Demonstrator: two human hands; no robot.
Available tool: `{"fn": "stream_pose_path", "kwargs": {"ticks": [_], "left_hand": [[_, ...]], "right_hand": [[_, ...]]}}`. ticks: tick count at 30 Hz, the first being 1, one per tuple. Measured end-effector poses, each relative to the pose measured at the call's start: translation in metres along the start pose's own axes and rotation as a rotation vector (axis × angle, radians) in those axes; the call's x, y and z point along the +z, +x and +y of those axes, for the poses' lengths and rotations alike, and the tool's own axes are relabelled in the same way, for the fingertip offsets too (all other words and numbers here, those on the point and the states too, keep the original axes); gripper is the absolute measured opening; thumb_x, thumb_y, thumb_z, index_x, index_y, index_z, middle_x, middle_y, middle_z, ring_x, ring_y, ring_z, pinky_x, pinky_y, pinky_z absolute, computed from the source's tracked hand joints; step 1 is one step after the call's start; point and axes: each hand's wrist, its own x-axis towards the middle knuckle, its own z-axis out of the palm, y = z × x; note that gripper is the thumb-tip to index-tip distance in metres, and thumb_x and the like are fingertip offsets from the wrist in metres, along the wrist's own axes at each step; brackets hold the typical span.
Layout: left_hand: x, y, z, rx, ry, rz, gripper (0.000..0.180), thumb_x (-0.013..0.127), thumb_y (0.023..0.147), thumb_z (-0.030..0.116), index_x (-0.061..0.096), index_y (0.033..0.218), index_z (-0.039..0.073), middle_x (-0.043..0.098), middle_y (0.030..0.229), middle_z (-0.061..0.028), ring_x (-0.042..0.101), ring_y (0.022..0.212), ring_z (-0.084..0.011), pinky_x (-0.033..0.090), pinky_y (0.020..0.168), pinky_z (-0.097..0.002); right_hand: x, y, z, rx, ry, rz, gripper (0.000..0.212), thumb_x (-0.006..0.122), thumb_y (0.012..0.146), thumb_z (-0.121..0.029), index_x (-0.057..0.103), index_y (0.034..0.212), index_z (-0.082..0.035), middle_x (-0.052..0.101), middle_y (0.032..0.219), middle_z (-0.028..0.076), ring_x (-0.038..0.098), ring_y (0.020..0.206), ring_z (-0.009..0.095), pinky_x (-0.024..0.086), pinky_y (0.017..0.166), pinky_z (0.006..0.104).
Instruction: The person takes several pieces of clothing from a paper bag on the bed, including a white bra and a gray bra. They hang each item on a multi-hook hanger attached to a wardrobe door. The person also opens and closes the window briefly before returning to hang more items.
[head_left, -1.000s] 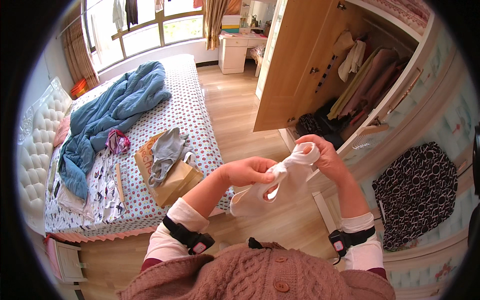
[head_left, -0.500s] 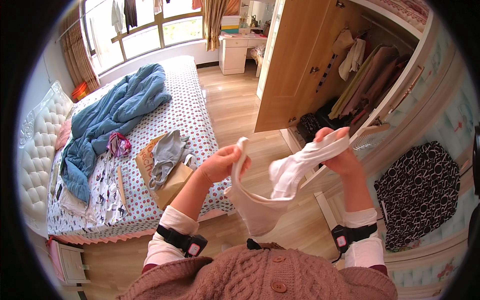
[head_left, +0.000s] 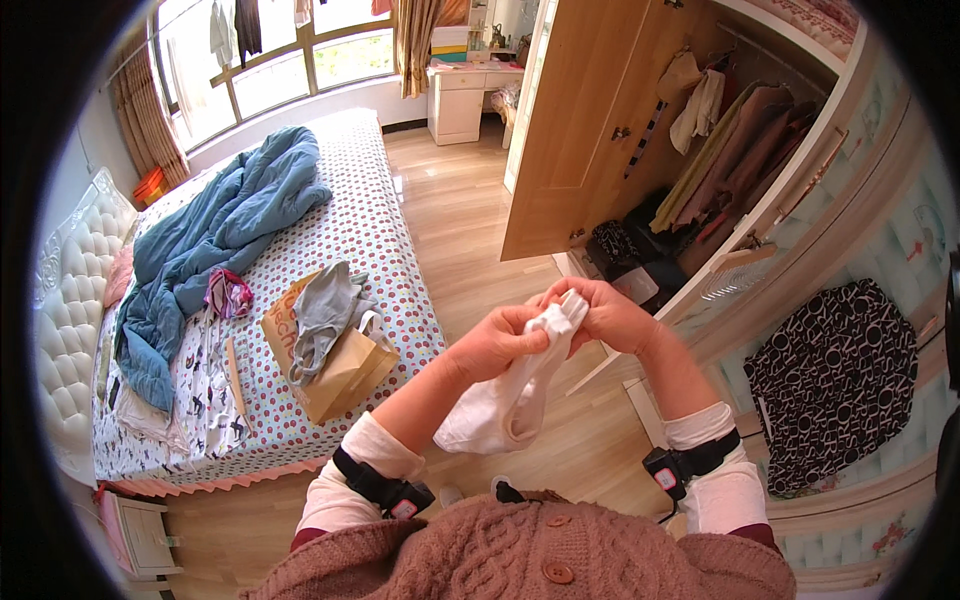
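In front of my chest a white undergarment [head_left: 508,398] hangs gathered from both hands. The fingers of my left hand [head_left: 508,338] are closed around its bunched upper end. My right hand [head_left: 606,318] meets the left there and pinches the same bunched cloth, with a short white end poking up between the hands. Below them the soft, folded body of the garment droops toward the lower left. Its exact cut is hidden by the folds. Both forearms carry black straps with small devices.
On the left, the dotted bed [head_left: 370,220] bears a crumpled blue quilt [head_left: 215,220], a brown paper bag [head_left: 350,385] and a grey garment [head_left: 328,315]. An open wardrobe door [head_left: 565,140] stands ahead, with clothes [head_left: 735,150] hanging inside. At right hangs a black patterned garment [head_left: 835,385].
My hands, apart before with the white undergarment stretched between them, have come together. The garment is now bunched at the top and hangs down. The view has shifted slightly.
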Motion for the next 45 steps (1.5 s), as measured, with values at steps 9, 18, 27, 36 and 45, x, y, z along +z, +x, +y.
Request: {"fn": "stream_pose_path", "kwargs": {"ticks": [9,18,27,36,45], "left_hand": [[-0.007,0.008,-0.015,-0.023,0.167,0.136,0.025,0.058,0.087,0.026,0.061,0.101,0.006,0.057,0.093,0.0029,0.049,0.084,-0.0065,0.041,0.075,-0.0235],[-0.01,0.011,-0.03,0.01,-0.15,0.217,0.041,0.04,0.092,0.04,0.054,0.109,0.005,0.058,0.092,-0.0026,0.054,0.081,-0.0118,0.044,0.073,-0.0276],[-0.002,0.02,-0.031,-0.108,0.001,0.247,0.046,0.028,0.096,0.039,0.053,0.109,0.003,0.057,0.092,-0.0047,0.053,0.082,-0.0123,0.043,0.075,-0.0273],[0.005,0.022,-0.025,-0.064,0.388,0.195,0.043,0.028,0.097,0.036,0.048,0.116,0.002,0.055,0.097,-0.0014,0.049,0.088,-0.0072,0.04,0.079,-0.0226],[-0.006,0.021,-0.03,0.128,0.63,-0.065,0.081,0.058,0.079,0.052,0.021,0.137,0.009,0.039,0.124,-0.0079,0.037,0.114,-0.0157,0.029,0.098,-0.0305]], "right_hand": [[0.002,0.0,0.002,-0.005,-0.124,0.211,0.013,0.054,0.08,-0.003,0.055,0.093,-0.006,0.057,0.069,0.002,0.053,0.058,0.006,0.043,0.047,0.0203],[-0.002,-0.006,0.012,-0.152,-0.293,0.246,0.02,0.053,0.079,-0.001,0.056,0.099,-0.005,0.058,0.076,0.001,0.051,0.064,0.007,0.044,0.056,0.0211],[0.007,-0.007,0.021,-0.368,-0.509,0.306,0.031,0.049,0.077,0.004,0.054,0.106,-0.004,0.059,0.088,0.003,0.056,0.076,0.011,0.049,0.066,0.0246],[-0.001,-0.019,0.012,-0.237,-0.242,0.187,0.022,0.05,0.079,0.005,0.056,0.099,-0.001,0.059,0.089,0.001,0.055,0.079,0.007,0.047,0.067,0.0219],[-0.016,-0.031,0.002,-0.292,-0.029,0.039,0.008,0.049,0.085,-0.002,0.052,0.091,-0.006,0.055,0.09,0.002,0.05,0.082,0.006,0.042,0.069,0.0197]]}}
